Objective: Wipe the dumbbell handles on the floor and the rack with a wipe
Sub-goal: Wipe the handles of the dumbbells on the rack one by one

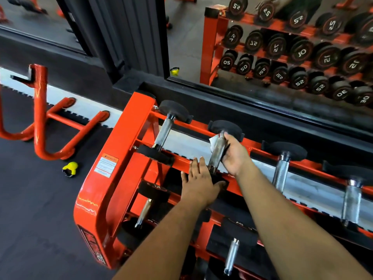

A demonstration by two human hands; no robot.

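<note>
With the knurled steel dumbbell handle (217, 152) and white wipe (213, 141) gripped by the right hand (235, 156) near the orange rack's (113, 158) left end, and the left hand (198, 183) laid flat on the black end, the wipe could be dropped if bunched.

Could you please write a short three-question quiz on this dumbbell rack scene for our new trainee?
1. True or false: the right hand holds a white wipe against a dumbbell handle.
2. What does the left hand do? A) grips a handle B) rests with straight fingers on the near dumbbell head C) hangs away from the rack
3. What colour is the small kettlebell on the floor?

Key: 1 true; 2 B; 3 yellow.
</note>
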